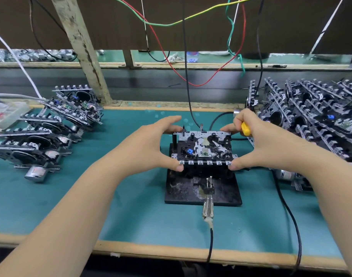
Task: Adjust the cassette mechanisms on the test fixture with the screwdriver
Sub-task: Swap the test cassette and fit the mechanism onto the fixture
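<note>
Both hands are framing one cassette mechanism (pixel 204 147) that is sitting on the black test fixture (pixel 203 188) at bench centre.

Left hand (pixel 151 144): fingers spread wide, thumb tip touching the mechanism's near left corner, forefinger reaching round to its far left corner. The hand is bracketing the unit, not curling round it.

Right hand (pixel 261 140): thumb tip touching the near right corner, forefinger touching the far right edge. The remaining fingers are curling round the yellow screwdriver (pixel 245 128) handle, tucked into the palm just behind the forefinger. The blade is hidden, so I cannot tell where it is pointing; it is not on any screw.

Judgement on progress: the unit between the fingers is either being seated on or lifted off the fixture; the view is not settling which. No adjustment is under way at this moment, since the tool is parked in the palm.

Outboard of the left fingers, a stack of mechanisms (pixel 45 136) is lying on the green mat (pixel 131 212). Outboard of the right fingers, a larger heap (pixel 315 116) is piling up against the bench back. Which pile is finished work and which is pending cannot be told, so the remaining count is unknown; it looks like many units either way.

A black cable (pixel 188 92) is dropping down just beyond the fingertips.
</note>
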Demonstrator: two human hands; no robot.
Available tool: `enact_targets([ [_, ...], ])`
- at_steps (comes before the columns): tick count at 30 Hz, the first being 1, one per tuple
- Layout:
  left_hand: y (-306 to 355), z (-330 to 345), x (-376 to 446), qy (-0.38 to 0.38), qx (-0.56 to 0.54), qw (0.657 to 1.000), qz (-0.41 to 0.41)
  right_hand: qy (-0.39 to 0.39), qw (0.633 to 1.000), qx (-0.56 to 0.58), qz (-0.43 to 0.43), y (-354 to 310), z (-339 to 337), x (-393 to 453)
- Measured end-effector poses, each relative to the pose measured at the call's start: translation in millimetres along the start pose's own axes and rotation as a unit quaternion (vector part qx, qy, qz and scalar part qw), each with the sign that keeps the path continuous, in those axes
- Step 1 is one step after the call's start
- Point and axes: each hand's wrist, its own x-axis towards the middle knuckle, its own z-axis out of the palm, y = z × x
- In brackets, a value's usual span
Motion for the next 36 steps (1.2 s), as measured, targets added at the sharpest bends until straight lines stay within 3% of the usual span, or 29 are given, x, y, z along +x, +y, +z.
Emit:
enact_targets([
  [11, -6, -1, 1, -0.034, 0.019, 0.999, -0.026, -0.013, 0.999, -0.038, 0.024, -4, 2, 3],
  [15, -46, -8, -17, -0.011, 0.178, 0.968, -0.175, -0.014, 0.999, -0.012, 0.029, -3, 3, 1],
  [17, -62, -7, -28, 0.002, 0.19, 0.96, -0.206, -0.016, 0.999, 0.027, 0.034, 0, 3, 1],
  [20, -74, -15, -39, 0.097, 0.053, 0.978, -0.179, -0.011, 0.997, 0.073, 0.037, 5, 5, 0],
  [22, -65, -24, -41, 0.151, -0.119, 0.969, -0.157, -0.006, 0.996, 0.079, 0.037, 5, 6, 0],
  [24, -40, -28, -37, 0.167, -0.197, 0.962, -0.087, 0.001, 0.996, 0.08, 0.036, 5, 6, 1],
  [26, -7, -22, -26, 0.141, -0.179, 0.974, 0.001, 0.002, 0.997, 0.073, 0.036, 4, 5, 1],
  [28, 22, -12, -13, 0.103, -0.081, 0.989, 0.065, 0.004, 0.998, 0.061, 0.033, 4, 5, 0],
  [32, 42, 6, 5, 0.039, 0.076, 0.989, 0.121, 0.002, 0.998, 0.044, 0.039, 7, 10, -3],
  [36, 43, 9, 5, 0.044, 0.102, 0.985, 0.132, -0.011, 0.974, 0.217, 0.068, 2, 10, -10],
])
